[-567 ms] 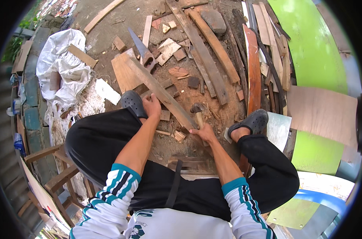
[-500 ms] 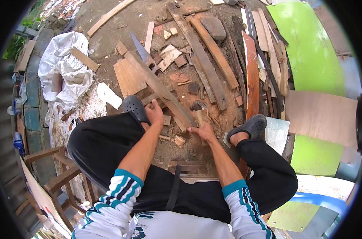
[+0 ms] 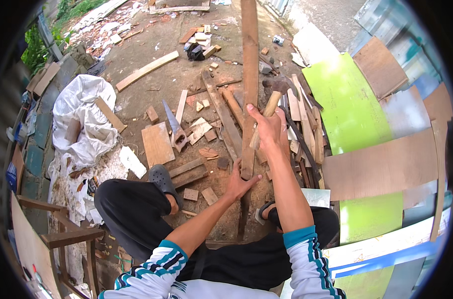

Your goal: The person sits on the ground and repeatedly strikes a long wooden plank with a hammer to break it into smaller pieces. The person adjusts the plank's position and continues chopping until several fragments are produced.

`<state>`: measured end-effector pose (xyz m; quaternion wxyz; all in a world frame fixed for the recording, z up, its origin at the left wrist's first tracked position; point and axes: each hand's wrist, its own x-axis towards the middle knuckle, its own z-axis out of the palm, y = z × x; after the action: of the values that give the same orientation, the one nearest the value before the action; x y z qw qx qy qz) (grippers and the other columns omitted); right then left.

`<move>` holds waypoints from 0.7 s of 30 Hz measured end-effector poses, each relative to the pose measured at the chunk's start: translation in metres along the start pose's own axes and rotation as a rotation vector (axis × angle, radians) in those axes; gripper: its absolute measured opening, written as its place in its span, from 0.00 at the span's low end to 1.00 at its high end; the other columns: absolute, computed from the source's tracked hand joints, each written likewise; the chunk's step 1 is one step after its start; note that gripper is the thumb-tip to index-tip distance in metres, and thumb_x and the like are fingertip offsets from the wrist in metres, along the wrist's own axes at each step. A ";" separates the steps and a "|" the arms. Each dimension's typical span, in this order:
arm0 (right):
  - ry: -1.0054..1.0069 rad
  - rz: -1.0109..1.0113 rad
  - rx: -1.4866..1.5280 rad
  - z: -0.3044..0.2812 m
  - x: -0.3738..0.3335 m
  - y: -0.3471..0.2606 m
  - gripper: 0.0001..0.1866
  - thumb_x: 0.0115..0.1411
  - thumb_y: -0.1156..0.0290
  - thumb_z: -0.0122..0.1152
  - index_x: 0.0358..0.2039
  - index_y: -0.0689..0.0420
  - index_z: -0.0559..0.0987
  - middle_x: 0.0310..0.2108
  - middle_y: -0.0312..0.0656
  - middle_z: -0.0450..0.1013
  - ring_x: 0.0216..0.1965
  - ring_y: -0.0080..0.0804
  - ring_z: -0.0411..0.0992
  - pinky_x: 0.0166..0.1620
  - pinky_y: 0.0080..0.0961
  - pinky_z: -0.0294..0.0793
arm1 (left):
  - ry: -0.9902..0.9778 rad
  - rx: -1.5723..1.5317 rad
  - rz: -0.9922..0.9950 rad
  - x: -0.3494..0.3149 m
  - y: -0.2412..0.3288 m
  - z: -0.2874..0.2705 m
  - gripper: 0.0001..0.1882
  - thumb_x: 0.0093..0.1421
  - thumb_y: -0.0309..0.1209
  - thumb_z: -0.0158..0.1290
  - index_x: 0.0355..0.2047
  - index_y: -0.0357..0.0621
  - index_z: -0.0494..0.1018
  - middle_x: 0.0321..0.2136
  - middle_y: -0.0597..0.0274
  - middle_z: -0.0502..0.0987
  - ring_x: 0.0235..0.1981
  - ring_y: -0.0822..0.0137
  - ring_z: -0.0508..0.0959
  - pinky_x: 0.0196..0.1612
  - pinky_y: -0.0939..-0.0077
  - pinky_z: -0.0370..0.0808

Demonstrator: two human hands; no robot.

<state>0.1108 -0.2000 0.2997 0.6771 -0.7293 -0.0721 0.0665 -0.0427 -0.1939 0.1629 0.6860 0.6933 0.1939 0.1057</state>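
A long brown wooden plank (image 3: 250, 65) stretches away from me, its far end past the top edge of the view. My left hand (image 3: 239, 183) grips its near end from below, the thumb sticking out to the right. In my right hand (image 3: 267, 127) is a hammer (image 3: 273, 103) with a wooden handle, its dark head up and away from me. The thumb of that hand rests against the plank's right side. Below the plank's near end a narrow dark strip shows between my legs; what it belongs to I cannot tell.
A handsaw (image 3: 176, 130), a square board (image 3: 158, 143) and wood offcuts lie on the ground ahead. To the left are a white sack (image 3: 82, 109) and a wooden frame (image 3: 69, 236). Lumber is piled right of the plank, beside green sheets (image 3: 346, 104) and a brown panel (image 3: 381, 164).
The plank has swung from slanting left to pointing straight ahead and is lifted. My left hand has moved to its near end; my right hand has risen with the hammer. The view has tilted up.
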 end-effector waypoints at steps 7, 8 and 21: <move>0.082 0.007 0.439 -0.045 0.005 -0.063 0.28 0.54 0.60 0.74 0.46 0.69 0.76 0.44 0.47 0.74 0.45 0.31 0.72 0.44 0.35 0.75 | 0.052 0.326 0.290 0.046 0.053 -0.071 0.44 0.48 0.45 0.64 0.63 0.41 0.61 0.45 0.43 0.79 0.43 0.51 0.81 0.49 0.61 0.78; 0.170 -0.014 0.408 -0.054 -0.002 -0.070 0.27 0.56 0.62 0.72 0.47 0.70 0.74 0.43 0.49 0.73 0.45 0.36 0.74 0.47 0.39 0.78 | 0.041 0.433 0.330 0.054 0.063 -0.091 0.43 0.48 0.44 0.62 0.63 0.42 0.62 0.44 0.43 0.80 0.42 0.51 0.81 0.48 0.62 0.79; 0.390 -0.006 0.347 -0.094 0.001 -0.061 0.13 0.60 0.76 0.63 0.43 0.70 0.74 0.42 0.50 0.73 0.39 0.34 0.76 0.37 0.30 0.84 | -0.420 1.382 -0.036 0.065 0.301 -0.263 0.28 0.46 0.46 0.63 0.43 0.39 0.78 0.30 0.54 0.80 0.31 0.59 0.79 0.35 0.60 0.72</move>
<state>0.1296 -0.2870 0.3673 0.7934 -0.6011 0.0704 -0.0659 -0.0553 0.0772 0.4639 0.1150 0.9710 0.0920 -0.1881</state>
